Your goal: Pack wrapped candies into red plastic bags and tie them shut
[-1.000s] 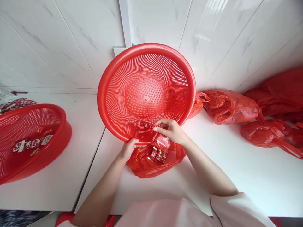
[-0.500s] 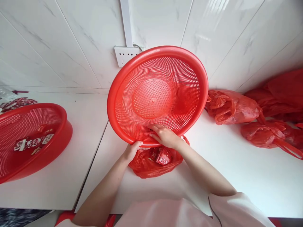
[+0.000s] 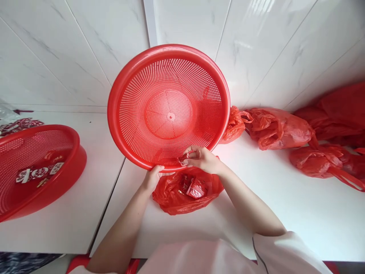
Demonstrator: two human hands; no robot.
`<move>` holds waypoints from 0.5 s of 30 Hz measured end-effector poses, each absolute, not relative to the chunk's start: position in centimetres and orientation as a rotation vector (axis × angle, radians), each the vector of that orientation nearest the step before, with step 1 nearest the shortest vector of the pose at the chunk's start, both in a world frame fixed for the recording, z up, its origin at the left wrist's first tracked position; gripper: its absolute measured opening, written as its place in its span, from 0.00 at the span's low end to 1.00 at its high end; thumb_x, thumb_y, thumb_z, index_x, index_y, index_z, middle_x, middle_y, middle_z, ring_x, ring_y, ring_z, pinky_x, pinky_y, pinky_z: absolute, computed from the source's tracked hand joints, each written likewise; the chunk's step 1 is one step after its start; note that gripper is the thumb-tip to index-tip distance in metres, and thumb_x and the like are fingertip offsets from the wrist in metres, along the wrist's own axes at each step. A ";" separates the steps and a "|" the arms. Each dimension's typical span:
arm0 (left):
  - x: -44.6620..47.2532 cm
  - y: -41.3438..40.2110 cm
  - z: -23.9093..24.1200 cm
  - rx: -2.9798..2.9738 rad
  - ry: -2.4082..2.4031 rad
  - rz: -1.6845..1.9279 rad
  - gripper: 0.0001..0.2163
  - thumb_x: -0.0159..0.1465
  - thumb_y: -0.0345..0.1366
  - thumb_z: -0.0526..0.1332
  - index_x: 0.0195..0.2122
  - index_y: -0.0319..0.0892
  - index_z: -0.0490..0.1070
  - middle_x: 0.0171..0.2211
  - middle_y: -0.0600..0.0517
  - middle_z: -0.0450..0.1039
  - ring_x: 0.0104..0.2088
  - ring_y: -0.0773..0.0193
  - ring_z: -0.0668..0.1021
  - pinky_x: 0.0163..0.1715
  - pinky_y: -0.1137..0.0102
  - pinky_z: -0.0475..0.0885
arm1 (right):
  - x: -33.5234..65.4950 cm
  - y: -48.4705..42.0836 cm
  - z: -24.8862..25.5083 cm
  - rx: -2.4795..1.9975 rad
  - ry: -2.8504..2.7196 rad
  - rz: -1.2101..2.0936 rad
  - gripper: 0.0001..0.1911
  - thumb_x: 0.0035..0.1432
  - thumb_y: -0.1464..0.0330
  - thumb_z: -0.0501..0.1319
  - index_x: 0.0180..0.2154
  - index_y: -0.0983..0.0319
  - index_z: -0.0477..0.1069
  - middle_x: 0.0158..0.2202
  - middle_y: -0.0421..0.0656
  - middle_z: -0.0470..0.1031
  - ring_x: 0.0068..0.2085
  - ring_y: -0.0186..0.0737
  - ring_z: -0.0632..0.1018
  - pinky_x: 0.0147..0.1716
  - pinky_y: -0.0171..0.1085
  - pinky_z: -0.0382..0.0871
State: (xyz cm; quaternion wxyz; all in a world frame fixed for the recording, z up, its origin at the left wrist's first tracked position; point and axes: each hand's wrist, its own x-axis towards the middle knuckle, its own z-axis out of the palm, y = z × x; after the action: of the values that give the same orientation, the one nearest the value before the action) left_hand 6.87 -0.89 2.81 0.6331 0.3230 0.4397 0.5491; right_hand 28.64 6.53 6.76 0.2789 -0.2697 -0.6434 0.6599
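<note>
A large red mesh basket (image 3: 171, 131) is tilted toward me, its inside facing my side. My left hand (image 3: 154, 178) grips its near rim, thumb on top and fingers underneath. Just inside that rim, my right hand (image 3: 202, 159) pinches a small red packet (image 3: 183, 159) with light print. Below the rim, an open red plastic bag (image 3: 168, 199) lies on the table with several red packets (image 3: 196, 188) in it. The raised basket covers part of the bag's far side.
On the left stands another red basket (image 3: 81, 163) holding several printed packets (image 3: 40, 173). More packets (image 3: 21, 125) lie behind it. Filled red bags (image 3: 282, 129) line the right side along the tiled wall (image 3: 185, 23). A seam (image 3: 108, 205) crosses the white table (image 3: 285, 213).
The basket has moved left and slightly up, uncovering more of the bag below and another bag behind. My right hand has closed on a small packet that was inside the basket.
</note>
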 end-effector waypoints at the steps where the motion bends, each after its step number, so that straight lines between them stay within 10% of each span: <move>1: 6.8 -0.9 2.9 0.742 1.007 1.251 0.14 0.55 0.36 0.61 0.37 0.34 0.79 0.40 0.41 0.80 0.47 0.44 0.79 0.46 0.53 0.75 | 28.7 6.4 7.1 -0.704 -1.741 1.797 0.17 0.54 0.61 0.67 0.41 0.63 0.69 0.32 0.43 0.80 0.34 0.38 0.80 0.35 0.36 0.74; 9: 6.8 -0.9 3.7 0.682 0.962 1.254 0.14 0.56 0.36 0.58 0.37 0.34 0.79 0.39 0.41 0.80 0.46 0.45 0.79 0.47 0.52 0.75 | 29.8 5.4 9.9 -0.685 -2.260 1.377 0.16 0.64 0.59 0.56 0.36 0.62 0.77 0.34 0.44 0.81 0.35 0.39 0.80 0.38 0.38 0.75; 15: 6.2 -0.7 3.9 0.613 0.977 1.364 0.09 0.54 0.34 0.60 0.31 0.35 0.77 0.36 0.43 0.80 0.45 0.46 0.79 0.45 0.52 0.76 | 31.5 5.9 10.3 -0.991 -2.352 0.818 0.21 0.61 0.71 0.56 0.57 0.57 0.66 0.29 0.41 0.79 0.29 0.41 0.79 0.32 0.39 0.72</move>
State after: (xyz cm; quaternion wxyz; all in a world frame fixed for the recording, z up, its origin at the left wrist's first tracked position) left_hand 6.16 -0.67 3.92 0.6271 0.2674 0.4259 0.5949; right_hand 31.48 5.88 10.27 0.2288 -0.3599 -0.8543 0.2971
